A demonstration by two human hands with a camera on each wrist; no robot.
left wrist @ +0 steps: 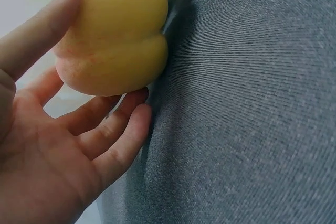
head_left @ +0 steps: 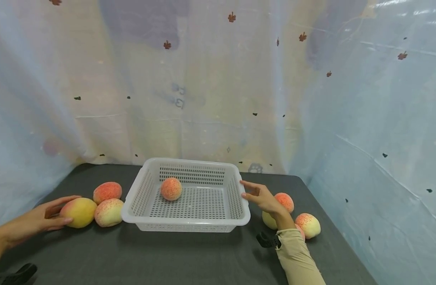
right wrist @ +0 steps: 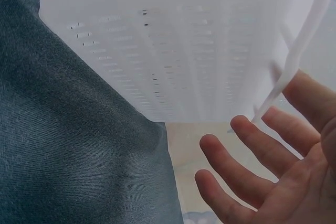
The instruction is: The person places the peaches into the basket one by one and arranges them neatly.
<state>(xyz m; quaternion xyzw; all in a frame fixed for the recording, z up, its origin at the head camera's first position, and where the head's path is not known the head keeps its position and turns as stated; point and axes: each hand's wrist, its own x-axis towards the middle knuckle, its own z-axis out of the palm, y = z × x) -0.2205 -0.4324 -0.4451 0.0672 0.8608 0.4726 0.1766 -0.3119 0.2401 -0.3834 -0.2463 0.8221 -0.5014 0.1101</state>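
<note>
In the head view, my left hand (head_left: 46, 215) is at a yellow peach (head_left: 79, 213), the thumb on its near side and the fingers along the far side. The left wrist view shows the thumb against the yellow peach (left wrist: 113, 35) and the fingertips curved at its underside. At the right, my right hand (head_left: 262, 197) touches the rim of a white plastic basket (head_left: 185, 227) with loosely spread fingertips. One orange-red peach (head_left: 171, 189) lies inside the basket. The right wrist view has the fingers (right wrist: 262, 145) at the basket's rim, the lower ones apart from it.
Beside the yellow peach lie a red peach (head_left: 107, 192) and a pale speckled peach (head_left: 109, 212), close to the basket's left side. Several more peaches (head_left: 308, 226) are partly hidden behind my right forearm. Patterned curtains (head_left: 210, 99) enclose the dark table (head_left: 168, 257).
</note>
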